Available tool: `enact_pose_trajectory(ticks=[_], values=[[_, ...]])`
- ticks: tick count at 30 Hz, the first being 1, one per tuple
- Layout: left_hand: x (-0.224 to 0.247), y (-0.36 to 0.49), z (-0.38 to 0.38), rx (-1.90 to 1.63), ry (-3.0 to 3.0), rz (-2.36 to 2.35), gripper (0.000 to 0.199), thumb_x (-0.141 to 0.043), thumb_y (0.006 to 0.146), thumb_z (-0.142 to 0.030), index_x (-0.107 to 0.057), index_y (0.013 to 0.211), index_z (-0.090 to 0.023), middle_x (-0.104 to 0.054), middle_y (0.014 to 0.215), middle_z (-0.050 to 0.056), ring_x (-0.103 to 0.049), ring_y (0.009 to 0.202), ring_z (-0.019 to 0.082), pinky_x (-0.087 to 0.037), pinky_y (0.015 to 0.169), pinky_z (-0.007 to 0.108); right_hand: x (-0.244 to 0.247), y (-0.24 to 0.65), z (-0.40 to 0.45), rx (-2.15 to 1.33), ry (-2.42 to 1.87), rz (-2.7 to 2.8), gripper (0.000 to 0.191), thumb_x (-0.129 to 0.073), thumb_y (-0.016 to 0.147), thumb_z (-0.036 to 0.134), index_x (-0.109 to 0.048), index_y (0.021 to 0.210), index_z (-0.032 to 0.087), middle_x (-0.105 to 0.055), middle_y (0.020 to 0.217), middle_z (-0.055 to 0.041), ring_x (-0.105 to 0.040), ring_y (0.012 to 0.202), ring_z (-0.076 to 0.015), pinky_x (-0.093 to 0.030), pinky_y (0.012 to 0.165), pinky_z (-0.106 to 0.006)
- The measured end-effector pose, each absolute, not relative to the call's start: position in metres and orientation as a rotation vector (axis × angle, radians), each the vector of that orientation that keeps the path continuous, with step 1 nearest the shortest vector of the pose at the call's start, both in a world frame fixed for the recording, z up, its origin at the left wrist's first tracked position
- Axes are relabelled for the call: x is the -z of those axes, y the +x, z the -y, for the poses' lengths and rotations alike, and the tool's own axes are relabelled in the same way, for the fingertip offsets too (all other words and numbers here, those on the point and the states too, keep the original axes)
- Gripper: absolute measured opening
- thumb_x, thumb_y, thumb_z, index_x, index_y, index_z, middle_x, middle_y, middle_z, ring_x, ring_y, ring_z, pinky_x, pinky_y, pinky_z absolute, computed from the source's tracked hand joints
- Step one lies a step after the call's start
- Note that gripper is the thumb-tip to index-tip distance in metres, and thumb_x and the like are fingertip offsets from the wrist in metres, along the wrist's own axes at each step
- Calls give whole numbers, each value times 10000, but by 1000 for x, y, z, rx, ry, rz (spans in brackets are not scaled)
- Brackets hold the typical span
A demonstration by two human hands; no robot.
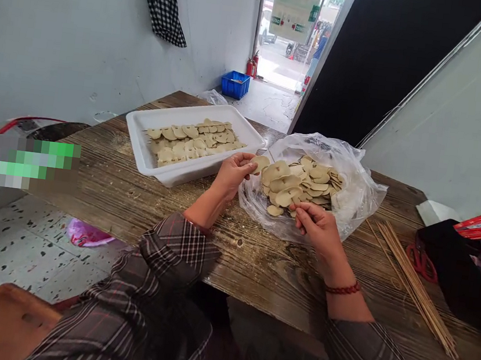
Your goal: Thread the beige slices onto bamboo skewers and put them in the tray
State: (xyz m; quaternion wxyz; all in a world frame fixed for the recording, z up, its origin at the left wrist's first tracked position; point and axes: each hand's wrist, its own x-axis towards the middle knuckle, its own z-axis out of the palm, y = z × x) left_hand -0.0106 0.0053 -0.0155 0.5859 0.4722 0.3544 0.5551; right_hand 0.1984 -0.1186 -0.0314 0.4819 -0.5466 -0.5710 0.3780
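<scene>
Both hands pinch at beige slices over an open bag

The left hand (235, 173) pinches a thin, round, beige slice (260, 164) between thumb and fingertips, between the white rectangular plastic tray (142, 153) and the clear crumpled plastic bag (358, 203); the right hand (312, 221), a dark red beaded bracelet (342, 289) at its wrist, has thumb and fingers pinched at the lower end of a cluster of overlapping beige slices (283, 183), probably on the end of a thin wooden stick (293, 203), though that is too small to be sure; loose beige slices (317, 180) lie heaped in the open bag; more slices lie in overlapping rows (199, 143) in the tray; both containers rest on the brown wood-grain table (108, 187); to the right of the bag lie a bundle of long thin wooden sticks (415, 286) and red-handled scissors (421, 263).
</scene>
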Motion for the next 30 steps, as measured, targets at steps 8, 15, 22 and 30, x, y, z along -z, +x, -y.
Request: enact_pose_trajectory(ticks=[8,15,22,30], values=[[3,-19,-4,-1446,1112,-932,151,-700,628,-215,-644,754,-153,-615,643,-12,-483,573,84,-379,549,211,37,202,120,-887,-1444,1544,381,-581,859,455,-728,999,133,-578,562,14,-453,453,-94,-346,433,-223],[4,-19,-5,-1464,1146,-928,137,-685,642,-203,-659,764,-147,-626,654,-10,-512,612,92,-403,594,213,39,199,120,-865,-1453,1587,372,-565,868,447,-741,985,140,-577,563,4,-443,468,-102,-337,453,-230],[2,-19,-5,-1468,1148,-928,125,-689,637,-202,-652,745,-152,-620,648,-13,-502,605,90,-397,591,211,39,200,119,-840,-1478,1612,372,-562,871,431,-742,1003,133,-575,559,6,-440,471,-101,-328,456,-229],[4,-20,-6,-1472,1132,-940,160,-711,622,-221,-656,755,-151,-620,660,-11,-514,618,95,-397,613,228,40,201,119,-822,-1472,1622,368,-554,880,418,-739,1014,129,-586,571,-4,-464,490,-109,-328,459,-228]])
